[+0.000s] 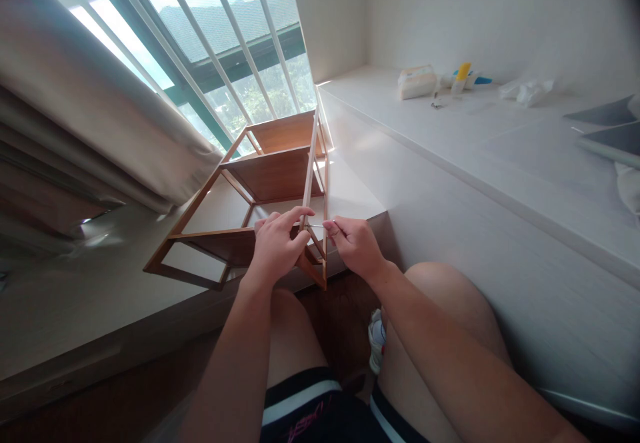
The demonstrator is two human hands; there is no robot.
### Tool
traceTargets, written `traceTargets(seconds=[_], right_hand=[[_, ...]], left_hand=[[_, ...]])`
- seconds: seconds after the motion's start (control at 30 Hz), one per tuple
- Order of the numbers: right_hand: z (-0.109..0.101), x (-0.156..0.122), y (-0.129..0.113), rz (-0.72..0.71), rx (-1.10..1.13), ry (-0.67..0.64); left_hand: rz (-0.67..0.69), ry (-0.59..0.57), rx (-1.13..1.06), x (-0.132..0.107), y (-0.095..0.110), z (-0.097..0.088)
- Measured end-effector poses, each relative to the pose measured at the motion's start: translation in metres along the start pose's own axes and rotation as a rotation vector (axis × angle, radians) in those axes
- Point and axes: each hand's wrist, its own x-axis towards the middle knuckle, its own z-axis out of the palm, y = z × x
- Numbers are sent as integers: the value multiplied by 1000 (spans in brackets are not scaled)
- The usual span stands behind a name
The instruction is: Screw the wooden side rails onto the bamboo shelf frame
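A brown wooden shelf rack (270, 180) with several boards lies tilted on the window ledge in front of me. My left hand (283, 240) grips the rack where a board meets a light-edged post, thumb and fingers around the joint. From the right, my right hand (353, 240) pinches a thin metal rod (316, 226) between thumb and fingers. The rod points left, its tip at the post beside my left fingertips. Whether it sits in a screw is too small to tell.
On the white counter (450, 143) at right are a tissue pack (417, 82), a yellow-capped bottle (461, 78), crumpled clear plastic (526, 90) and grey flat pieces (610, 130). A curtain (100, 103) hangs left beside the barred window (225, 43). My knees are close below the rack.
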Motion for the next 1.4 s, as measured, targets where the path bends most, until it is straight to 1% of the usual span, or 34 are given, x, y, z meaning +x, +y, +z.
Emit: traceTargets(seconds=[0.13, 0.33, 0.5, 0.57, 0.63, 0.87, 1.07, 1.27, 1.33, 1.4], right_hand=[[5, -3, -4, 80, 113, 11], [7, -3, -9, 154, 301, 17], [13, -1, -5, 286, 537, -9], [14, 0, -4, 319, 593, -32], [12, 2, -3, 322, 595, -46], [4, 3, -4, 261, 464, -47], [6, 4, -2, 341, 619, -82], [7, 6, -5, 495, 761, -109], [6, 6, -5, 513, 780, -116], [6, 7, -5, 499, 785, -116]], left_hand=[[-3, 6, 6, 0, 0, 0], [-4, 3, 7, 0, 0, 1], [-4, 10, 4, -1, 0, 1], [-5, 11, 4, -1, 0, 1], [-9, 10, 6, -1, 1, 1], [-9, 2, -1, -2, 2, 0], [3, 16, -6, -2, 1, 1], [-6, 4, -5, -2, 2, 0], [-9, 6, -6, -2, 3, -1], [-9, 7, -12, -1, 4, -1]])
